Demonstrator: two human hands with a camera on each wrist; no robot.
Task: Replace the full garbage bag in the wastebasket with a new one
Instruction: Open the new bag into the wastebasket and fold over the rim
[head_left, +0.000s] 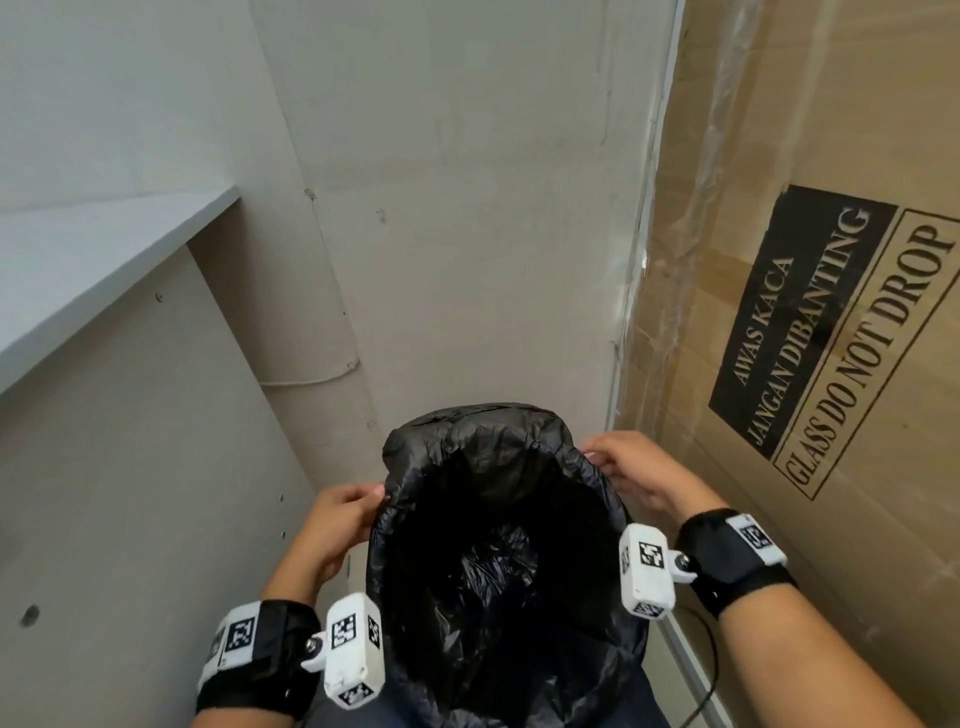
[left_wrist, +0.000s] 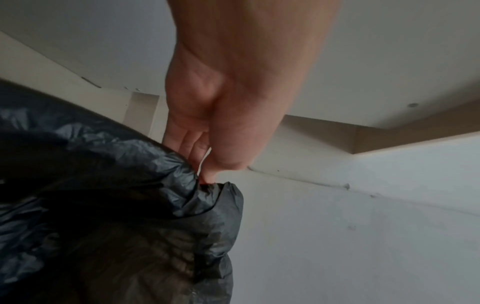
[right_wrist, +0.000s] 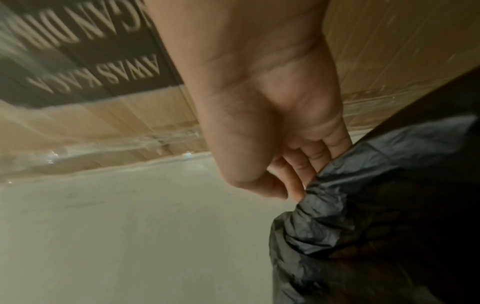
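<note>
The garbage bag (head_left: 498, 545) is black, crinkled and glossy, its mouth spread wide and dark inside. The left hand (head_left: 335, 525) pinches its rim at 9 o'clock; the right hand (head_left: 631, 467) pinches it at 2 o'clock, beside the cardboard box (head_left: 810, 260).

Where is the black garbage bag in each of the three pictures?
Head view: the black garbage bag is bottom middle, mouth held open between the left hand and right hand.
Left wrist view: the bag fills the lower left, its edge pinched at the fingertips.
Right wrist view: the bag fills the lower right.
Shared landmark: the cardboard box printed AWAS KACA, also in the right wrist view; not in the left wrist view.
</note>
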